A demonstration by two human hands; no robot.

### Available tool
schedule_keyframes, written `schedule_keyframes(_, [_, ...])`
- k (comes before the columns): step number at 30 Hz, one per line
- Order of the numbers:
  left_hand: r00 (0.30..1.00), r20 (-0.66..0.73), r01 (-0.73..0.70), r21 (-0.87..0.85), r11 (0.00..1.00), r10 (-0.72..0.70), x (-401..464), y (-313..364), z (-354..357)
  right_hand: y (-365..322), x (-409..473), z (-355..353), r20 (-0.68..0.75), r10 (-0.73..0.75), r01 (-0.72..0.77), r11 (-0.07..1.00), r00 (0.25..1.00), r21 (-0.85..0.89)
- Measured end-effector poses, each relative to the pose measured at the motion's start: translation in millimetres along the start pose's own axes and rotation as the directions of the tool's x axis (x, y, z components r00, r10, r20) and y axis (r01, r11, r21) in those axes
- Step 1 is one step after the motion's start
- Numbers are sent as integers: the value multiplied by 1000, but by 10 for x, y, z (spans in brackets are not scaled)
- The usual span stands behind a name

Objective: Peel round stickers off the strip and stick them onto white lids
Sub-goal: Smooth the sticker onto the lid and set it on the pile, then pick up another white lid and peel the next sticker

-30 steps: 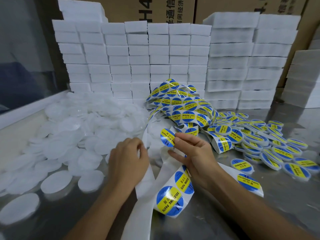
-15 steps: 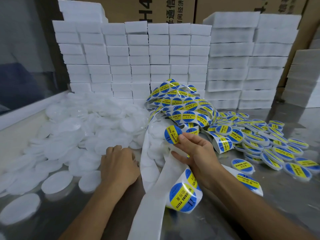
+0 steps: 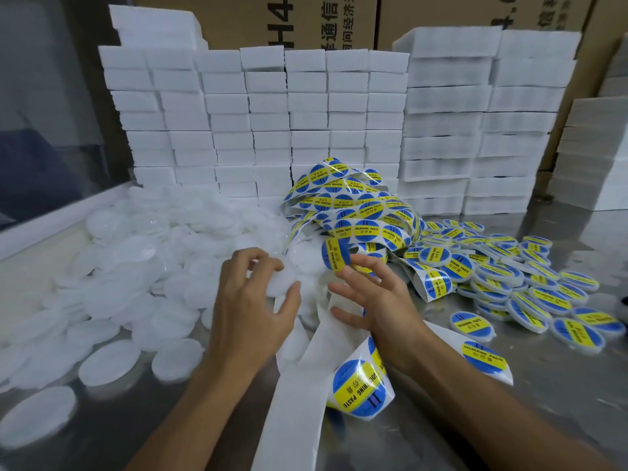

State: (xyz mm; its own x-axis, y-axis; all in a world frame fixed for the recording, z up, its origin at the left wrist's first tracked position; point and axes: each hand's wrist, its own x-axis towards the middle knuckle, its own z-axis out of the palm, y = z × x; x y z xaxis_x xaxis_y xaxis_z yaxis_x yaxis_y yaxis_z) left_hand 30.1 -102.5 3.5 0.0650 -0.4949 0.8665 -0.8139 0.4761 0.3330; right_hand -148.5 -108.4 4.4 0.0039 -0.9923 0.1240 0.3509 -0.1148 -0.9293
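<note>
My left hand (image 3: 251, 307) grips a plain white lid (image 3: 280, 283) between thumb and fingers, just above the table. My right hand (image 3: 375, 300) pinches a round blue and yellow sticker (image 3: 334, 254), held upright a little to the right of that lid. The white backing strip (image 3: 295, 396) runs from under my right hand toward me, with one sticker (image 3: 360, 385) still on it near my right wrist. A tangled heap of sticker strip (image 3: 353, 209) lies behind my hands.
A large pile of plain white lids (image 3: 136, 266) covers the left of the steel table (image 3: 509, 419). Several stickered lids (image 3: 509, 277) lie on the right. Stacks of white foam blocks (image 3: 272, 124) wall off the back, with cardboard boxes (image 3: 272, 18) behind.
My left hand reached into the lid pile, picked up a white lid and brought it toward the middle. My right hand peeled the sticker clear of the strip and holds it up.
</note>
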Motion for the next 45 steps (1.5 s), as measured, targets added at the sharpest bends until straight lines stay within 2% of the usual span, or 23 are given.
schedule_keyframes(3, [987, -4, -162, -90, 983, 162, -54, 119, 62, 9, -7, 18, 38, -15, 16, 1000, 999, -22])
schedule_keyframes(5, [977, 26, -208, -118, 971, 212, -98, 184, 99, 15, -20, 31, 75, -12, 14, 1000, 997, -25])
schedule_keyframes(8, [972, 81, -209, -140, 968, 222, -132, 242, 120, 19, -34, 33, 95, -27, 29, 999, 995, -21])
schedule_keyframes(13, [958, 141, -232, -126, 964, 249, -134, 201, 112, 21, -11, 22, 36, -17, 16, 1000, 999, 25])
schedule_keyframes(17, [957, 75, -270, -132, 954, 281, -108, 167, 153, 8, 20, 12, 22, 35, -37, 996, 999, 83])
schedule_keyframes(20, [981, 33, -182, -185, 966, 191, -100, 125, 181, -7, 21, 18, 28, 59, -62, 992, 998, 113])
schedule_keyframes(22, [996, 83, 38, -291, 956, -15, -102, 102, 176, -18, 21, 22, 14, 73, -75, 989, 997, 131])
schedule_keyframes(24, [944, 205, 325, -431, 842, -260, -107, 94, 184, -30, 26, 18, -13, 87, -84, 986, 996, 146])
schedule_keyframes(26, [833, 340, 551, -571, 608, -436, -82, 91, 194, -45, 33, 12, -34, 94, -87, 984, 995, 153])
schedule_keyframes(28, [719, 451, 669, -655, 351, -528, -51, 102, 180, -52, 38, 8, -52, 92, -83, 984, 994, 157])
schedule_keyframes(29, [679, 485, 692, -673, 260, -552, -35, 112, 167, -52, 40, 7, -62, 92, -81, 984, 994, 160])
schedule_keyframes(31, [616, 518, 713, -686, 143, -594, -19, 120, 136, -50, 40, 3, -76, 91, -77, 983, 993, 169])
schedule_keyframes(36, [518, 560, 728, -685, -10, -647, 2, 91, 98, -65, 26, -15, -102, 130, -110, 977, 986, 183])
schedule_keyframes(41, [510, 612, 737, -673, -60, -605, 0, 101, 89, -76, 13, -13, -97, 135, -119, 981, 986, 152])
schedule_keyframes(45, [522, 631, 744, -665, -54, -574, -1, 141, 97, -55, -23, 19, -78, 85, -83, 996, 993, 28])
